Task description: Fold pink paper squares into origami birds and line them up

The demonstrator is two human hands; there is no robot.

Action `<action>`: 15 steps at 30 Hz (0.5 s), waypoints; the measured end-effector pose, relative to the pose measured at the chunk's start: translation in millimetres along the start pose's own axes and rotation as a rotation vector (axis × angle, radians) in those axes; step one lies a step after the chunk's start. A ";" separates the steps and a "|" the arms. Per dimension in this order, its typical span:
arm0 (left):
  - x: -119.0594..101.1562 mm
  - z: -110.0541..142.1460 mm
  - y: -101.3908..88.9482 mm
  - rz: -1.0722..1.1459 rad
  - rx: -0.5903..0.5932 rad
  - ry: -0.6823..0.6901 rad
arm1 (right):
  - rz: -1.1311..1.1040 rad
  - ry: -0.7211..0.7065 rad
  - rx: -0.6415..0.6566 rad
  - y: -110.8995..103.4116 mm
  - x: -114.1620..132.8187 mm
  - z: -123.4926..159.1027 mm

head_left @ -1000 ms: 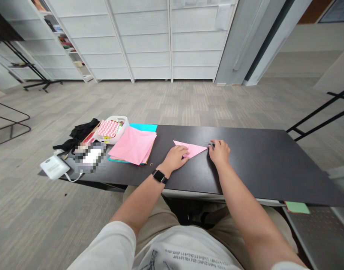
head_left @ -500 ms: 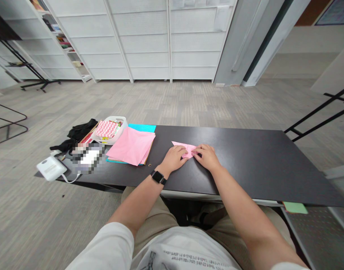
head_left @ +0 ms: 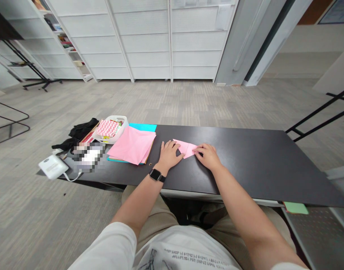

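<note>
A folded piece of pink paper (head_left: 187, 148) lies on the dark table between my two hands, with a crease line showing across it. My left hand (head_left: 169, 153) rests flat at the paper's left edge, fingers spread, thumb pointing toward the paper. My right hand (head_left: 208, 155) is closed at the paper's right end, fingertips and thumb pinching the corner. A stack of coloured paper with pink sheets on top (head_left: 134, 144) sits to the left of my left hand. A black smartwatch (head_left: 155, 174) is on my left wrist.
A white basket (head_left: 123, 129) holding a pink-and-white zigzag item stands behind the stack. Farther left are a white power bank with a cable (head_left: 53, 167), a blurred-out object and black cloth (head_left: 83, 128). A small ring-like bit (head_left: 150, 164) lies before the stack. Green paper (head_left: 295, 207) sits below the table's front edge.
My left hand has slid left and its fingers have spread, uncovering more of the pink paper. My right hand stays at the paper's right end.
</note>
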State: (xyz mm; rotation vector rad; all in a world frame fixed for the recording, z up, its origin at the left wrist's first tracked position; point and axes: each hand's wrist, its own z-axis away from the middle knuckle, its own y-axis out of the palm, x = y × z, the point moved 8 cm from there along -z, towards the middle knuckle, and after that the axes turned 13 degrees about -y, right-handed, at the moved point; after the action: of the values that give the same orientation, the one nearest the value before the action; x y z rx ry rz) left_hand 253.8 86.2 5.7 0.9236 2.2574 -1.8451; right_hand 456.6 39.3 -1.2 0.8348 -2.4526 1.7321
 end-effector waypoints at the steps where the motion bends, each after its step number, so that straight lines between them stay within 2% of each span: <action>1: 2.4 -0.7 -0.9 -0.008 -0.016 -0.018 | 0.002 -0.003 -0.001 0.2 0.1 0.0; 5: 3.6 -2.5 -8.2 -0.004 -0.065 -0.052 | 0.002 -0.004 -0.004 -0.1 1.3 0.0; 10: -17.3 1.5 -5.4 0.044 0.055 0.105 | 0.007 -0.007 -0.008 -2.5 3.7 0.5; 15: -21.8 2.4 -0.6 0.057 0.115 0.133 | 0.031 0.069 -0.060 -9.1 -4.2 2.5</action>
State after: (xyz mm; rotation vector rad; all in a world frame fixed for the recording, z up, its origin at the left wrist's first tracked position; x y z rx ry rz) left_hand 270.6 75.4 14.9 1.1489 2.1902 -1.9617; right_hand 464.8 36.6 4.4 0.7226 -2.4721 1.6590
